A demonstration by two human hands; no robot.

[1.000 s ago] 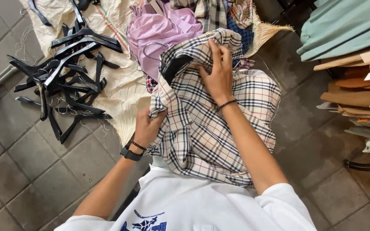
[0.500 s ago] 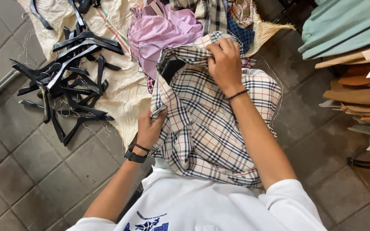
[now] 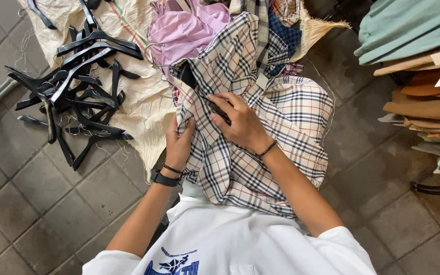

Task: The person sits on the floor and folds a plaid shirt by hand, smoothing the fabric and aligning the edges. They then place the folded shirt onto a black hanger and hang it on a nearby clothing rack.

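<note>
A beige checked shirt lies spread over my lap, with a black hanger partly showing inside its collar. My left hand, wearing a black watch and a bead bracelet, grips the shirt's left front edge. Resting on the middle of the shirt front is my right hand, its fingers pinching fabric near the placket. My white printed t-shirt fills the bottom of the view.
A pile of black hangers lies on a cream woven sack at the left. A pink shirt and other checked shirts sit beyond. Folded green and tan garments are stacked at the right. Grey tile floor surrounds.
My right hand has come down from the collar to the middle of the shirt front. The left hand stayed on the left edge. The shirt has shifted upward in view.
</note>
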